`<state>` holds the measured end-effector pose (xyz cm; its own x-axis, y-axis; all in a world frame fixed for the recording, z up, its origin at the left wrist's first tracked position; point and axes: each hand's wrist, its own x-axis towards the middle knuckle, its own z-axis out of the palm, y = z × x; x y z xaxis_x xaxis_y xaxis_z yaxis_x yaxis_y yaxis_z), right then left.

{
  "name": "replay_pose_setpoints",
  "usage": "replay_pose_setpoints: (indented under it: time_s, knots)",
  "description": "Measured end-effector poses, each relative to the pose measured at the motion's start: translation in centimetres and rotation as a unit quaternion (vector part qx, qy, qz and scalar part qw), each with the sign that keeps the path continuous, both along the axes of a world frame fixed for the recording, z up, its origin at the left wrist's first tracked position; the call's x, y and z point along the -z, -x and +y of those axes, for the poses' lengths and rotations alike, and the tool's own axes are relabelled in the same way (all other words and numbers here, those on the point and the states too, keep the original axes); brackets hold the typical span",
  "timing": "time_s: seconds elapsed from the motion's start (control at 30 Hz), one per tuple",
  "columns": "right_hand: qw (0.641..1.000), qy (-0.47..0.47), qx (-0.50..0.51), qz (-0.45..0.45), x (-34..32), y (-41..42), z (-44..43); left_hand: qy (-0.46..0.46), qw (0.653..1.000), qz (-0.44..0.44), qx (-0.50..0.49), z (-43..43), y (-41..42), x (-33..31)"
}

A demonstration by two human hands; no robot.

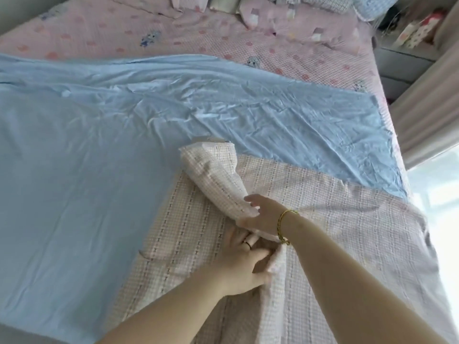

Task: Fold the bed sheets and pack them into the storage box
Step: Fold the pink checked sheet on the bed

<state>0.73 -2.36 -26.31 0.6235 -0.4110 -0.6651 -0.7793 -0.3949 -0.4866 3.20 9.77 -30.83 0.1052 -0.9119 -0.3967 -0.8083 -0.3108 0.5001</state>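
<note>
On my remote feed, a pink bedspread (173,33) printed with small cartoon figures stretches across the far side, with pillows (367,6) bunched along its top edge. At right I see a pale striped curtain (427,103) beside a bright window (442,207), and patterned boxes (412,36) on a shelf (402,58).

The blanket (347,232) lies nearest me, overlapping the sheet (87,157), which spreads left and behind it. Both lie on the bedspread (198,38); pillows (367,6) sit at the far end.
</note>
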Motion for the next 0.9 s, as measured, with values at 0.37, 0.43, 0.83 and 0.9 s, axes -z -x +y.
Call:
replay_pose_setpoints:
  time_s: [0.37,0.43,0.83,0.9]
  knots:
    - [0.97,0.22,-0.069,0.08,9.0,4.0,2.0,-0.012,0.993,-0.1,-0.065,5.3,0.2,9.1]
    - [0.971,0.231,-0.031,0.052,9.4,3.7,1.1,0.026,0.986,-0.119,-0.11,5.6,-0.8,9.0]
    - [0.845,-0.096,0.516,-0.098,11.6,13.2,-3.8,0.0,0.946,-0.147,-0.289,8.7,-5.4,11.2]
    - [0.849,-0.111,0.509,-0.093,11.7,13.7,-2.9,0.005,0.943,-0.138,-0.302,8.7,-5.4,10.9]
